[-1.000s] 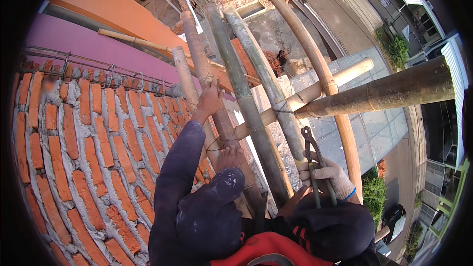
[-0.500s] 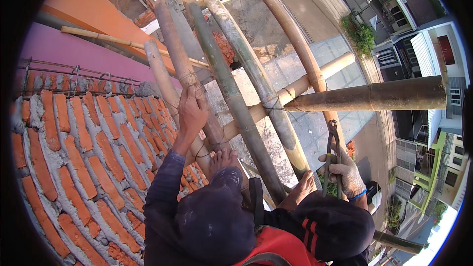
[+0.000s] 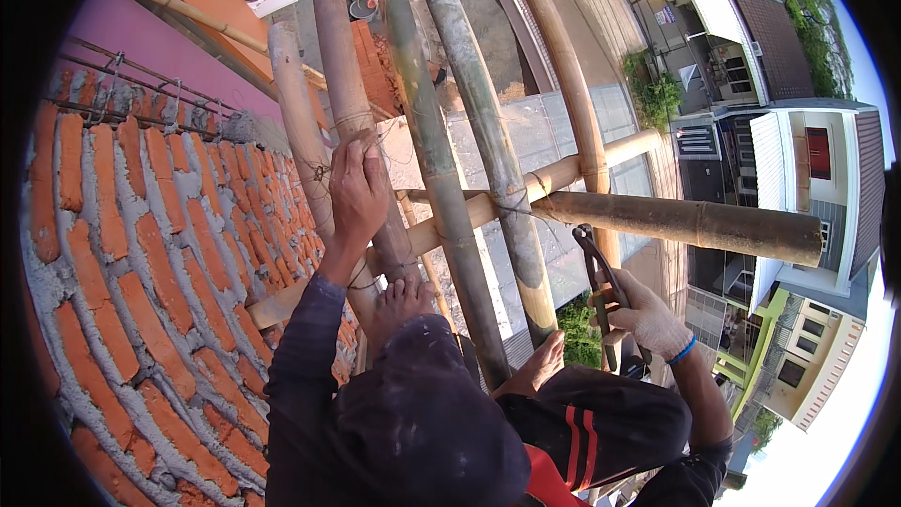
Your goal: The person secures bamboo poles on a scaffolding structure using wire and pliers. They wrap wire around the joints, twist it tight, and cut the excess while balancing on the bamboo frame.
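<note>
My bare left hand (image 3: 358, 197) is closed over a long brown bamboo pole (image 3: 340, 56), its fingers curled on top beside thin wire. Dark metal pincers (image 3: 615, 286) are gripped by their handles in my right hand (image 3: 649, 319), which wears a pale knitted glove. The pincers' head tilts up and left, just below a thick dark bamboo pole (image 3: 690, 222). Wire ties (image 3: 511, 205) bind the poles where a paler crosswise bamboo pole (image 3: 633, 148) passes under a mottled green one (image 3: 474, 84). Whether the pincers' jaws touch any wire, I cannot tell.
At left rises a red brick wall (image 3: 160, 253) with rough mortar. My bare feet (image 3: 402, 305) rest on the bamboo frame, high above a street (image 3: 601, 38). Houses (image 3: 817, 160) stand at right. Between the poles a grey sheet roof (image 3: 554, 122) shows below.
My right hand has brought the pincers leftward, and their head now tilts toward the tied poles. My left hand stays on its pole while the whole view has shifted.
</note>
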Motion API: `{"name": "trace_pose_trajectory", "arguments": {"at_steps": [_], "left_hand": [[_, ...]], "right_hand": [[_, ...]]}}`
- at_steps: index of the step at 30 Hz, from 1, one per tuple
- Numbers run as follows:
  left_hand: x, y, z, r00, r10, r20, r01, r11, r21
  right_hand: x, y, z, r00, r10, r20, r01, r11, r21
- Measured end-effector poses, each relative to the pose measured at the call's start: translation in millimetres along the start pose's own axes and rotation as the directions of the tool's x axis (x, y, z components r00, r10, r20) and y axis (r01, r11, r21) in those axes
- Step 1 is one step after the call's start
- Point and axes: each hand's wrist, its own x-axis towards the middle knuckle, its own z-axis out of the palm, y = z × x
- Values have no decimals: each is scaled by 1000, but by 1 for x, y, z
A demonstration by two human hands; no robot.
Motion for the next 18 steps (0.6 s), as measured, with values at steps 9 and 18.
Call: {"name": "trace_pose_trajectory", "arguments": {"at_steps": [9,18], "left_hand": [[24,-28,-4,995,-46,-85,49,998,31],[30,-49,-3,996,-48,-81,46,999,-23]], "right_hand": [[16,-16,-2,991,-30,-133,-10,956,-293],[14,-22,6,993,-15,-121,-27,941,-338]]}}
